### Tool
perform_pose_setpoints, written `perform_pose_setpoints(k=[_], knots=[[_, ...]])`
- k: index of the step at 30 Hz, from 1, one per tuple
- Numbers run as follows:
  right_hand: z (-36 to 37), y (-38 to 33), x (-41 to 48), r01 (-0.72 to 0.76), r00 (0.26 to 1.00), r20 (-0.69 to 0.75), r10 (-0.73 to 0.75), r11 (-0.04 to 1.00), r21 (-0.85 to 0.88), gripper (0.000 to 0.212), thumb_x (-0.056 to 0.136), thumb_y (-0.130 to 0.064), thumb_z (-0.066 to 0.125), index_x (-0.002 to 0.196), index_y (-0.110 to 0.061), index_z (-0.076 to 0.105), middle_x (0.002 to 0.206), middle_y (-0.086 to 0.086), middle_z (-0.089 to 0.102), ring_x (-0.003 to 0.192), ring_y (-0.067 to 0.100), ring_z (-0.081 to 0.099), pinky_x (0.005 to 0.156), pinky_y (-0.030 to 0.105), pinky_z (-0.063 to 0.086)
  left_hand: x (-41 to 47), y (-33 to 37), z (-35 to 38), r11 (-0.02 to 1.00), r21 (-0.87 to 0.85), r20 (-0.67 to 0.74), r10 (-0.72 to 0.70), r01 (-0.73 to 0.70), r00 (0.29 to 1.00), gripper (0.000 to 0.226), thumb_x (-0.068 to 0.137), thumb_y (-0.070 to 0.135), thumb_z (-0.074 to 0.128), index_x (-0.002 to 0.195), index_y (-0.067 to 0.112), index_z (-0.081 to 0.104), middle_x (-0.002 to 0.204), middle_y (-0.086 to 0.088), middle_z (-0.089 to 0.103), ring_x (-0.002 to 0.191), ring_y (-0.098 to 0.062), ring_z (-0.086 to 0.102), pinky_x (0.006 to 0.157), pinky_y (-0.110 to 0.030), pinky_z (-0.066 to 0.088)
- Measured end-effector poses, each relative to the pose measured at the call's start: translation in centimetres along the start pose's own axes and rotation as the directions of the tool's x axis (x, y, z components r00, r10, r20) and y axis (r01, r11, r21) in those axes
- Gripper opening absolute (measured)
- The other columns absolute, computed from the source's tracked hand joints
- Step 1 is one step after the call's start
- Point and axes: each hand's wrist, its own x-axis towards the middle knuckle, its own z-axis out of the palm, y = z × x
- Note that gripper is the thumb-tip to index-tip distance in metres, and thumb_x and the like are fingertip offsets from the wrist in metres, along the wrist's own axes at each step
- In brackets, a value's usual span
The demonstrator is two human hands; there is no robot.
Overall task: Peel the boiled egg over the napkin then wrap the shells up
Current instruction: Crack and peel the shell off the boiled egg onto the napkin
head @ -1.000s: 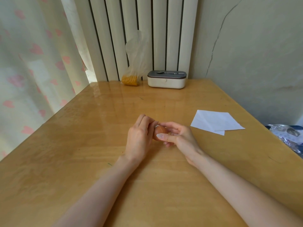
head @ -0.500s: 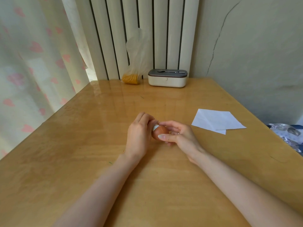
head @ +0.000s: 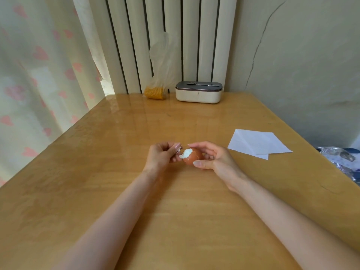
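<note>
Wooden table (head: 116, 191), hands over its middle. Napkin (head: 257, 143) flat on the table, well right of both hands, nothing on it. Right hand (head: 212, 158) fingers closed around brown egg (head: 192, 155), white patch bared at its left end. Left hand (head: 161, 155) pinches a shell piece (head: 179, 149) just beside that patch.

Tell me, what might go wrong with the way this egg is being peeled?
The egg is held over bare table, while the napkin lies off to the right, so shell bits would likely drop on the wood. The left hand pinches a small shell piece that could easily slip. The right hand holds the egg by the fingertips, so a hard pull might dislodge it.
</note>
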Motion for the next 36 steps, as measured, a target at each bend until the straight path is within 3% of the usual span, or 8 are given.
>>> perform_pose_setpoints(k=[8,17,23,27,30,32,36], knots=[[-0.9,-0.1,0.1,-0.026,0.999,-0.034,0.027,0.999,0.027,0.039,0.076,0.003,0.067,0.102,-0.026,0.068,0.100,-0.005,0.070,0.056,0.005,0.048,0.070,0.023,0.044,0.1,0.4,0.3,0.917,-0.349,0.083,-0.177,0.195,0.981,0.015,0.088,0.005,0.056,0.075,0.003,0.063,0.051,0.002,0.065,0.046,-0.001,0.060,0.051,-0.008,0.050],[-5.7,-1.3,0.6,-0.090,0.979,-0.181,0.098,0.995,0.053,0.037,0.081,0.000,0.064,0.112,-0.020,0.067,0.096,0.000,0.070,0.060,0.009,0.050,0.070,0.024,0.043,3.4,3.0,6.1,0.916,-0.333,0.123,-0.195,0.226,0.973,0.013,0.087,-0.005,0.056,0.075,0.000,0.058,0.075,-0.009,0.060,0.044,-0.003,0.062,0.055,-0.009,0.053],[-11.4,-1.5,0.4,-0.146,0.916,-0.381,0.126,0.989,-0.023,0.037,0.081,0.004,0.062,0.112,-0.016,0.066,0.091,0.004,0.065,0.060,0.010,0.051,0.060,0.019,0.042,6.1,2.5,13.2,0.881,-0.335,0.218,-0.273,0.335,0.937,0.014,0.087,-0.004,0.056,0.075,0.003,0.056,0.047,0.001,0.064,0.038,-0.002,0.059,0.048,-0.009,0.051],[-14.2,-0.9,0.2,-0.187,0.862,-0.487,0.140,0.981,-0.048,0.035,0.080,0.003,0.063,0.106,-0.020,0.067,0.095,0.007,0.064,0.065,0.011,0.051,0.061,0.022,0.042,6.9,2.0,16.4,0.945,-0.192,0.172,-0.234,0.266,0.957,0.020,0.082,-0.005,0.063,0.067,0.006,0.054,0.066,-0.005,0.060,0.035,-0.001,0.056,0.049,-0.010,0.051],[-15.4,-0.5,0.0,-0.189,0.827,-0.544,0.144,0.982,-0.027,0.034,0.080,0.004,0.062,0.107,-0.016,0.068,0.097,0.008,0.064,0.063,0.011,0.051,0.058,0.022,0.042,7.4,1.8,17.5,0.990,0.010,0.169,-0.139,0.139,0.976,0.026,0.081,-0.002,0.065,0.061,0.008,0.054,0.051,0.000,0.059,0.033,0.000,0.052,0.049,-0.014,0.048],[-15.6,-0.2,0.1,-0.192,0.808,-0.574,0.131,0.980,-0.047,0.034,0.080,0.004,0.062,0.107,-0.015,0.067,0.104,0.009,0.064,0.070,0.012,0.053,0.056,0.021,0.041,7.9,1.5,18.0,0.988,0.142,0.178,-0.084,0.058,0.981,0.023,0.081,0.004,0.067,0.060,0.009,0.058,0.044,0.005,0.058,0.042,-0.005,0.053,0.057,-0.021,0.046],[-15.8,0.1,0.2,-0.204,0.788,-0.604,0.120,0.976,-0.072,0.033,0.080,0.001,0.063,0.107,-0.019,0.066,0.114,0.008,0.064,0.096,0.018,0.058,0.060,0.021,0.045,8.4,1.5,18.4,0.954,0.298,0.212,-0.028,-0.037,0.977,0.013,0.087,0.010,0.060,0.084,0.003,0.071,0.070,-0.007,0.065,0.068,-0.016,0.057,0.075,-0.028,0.049]])
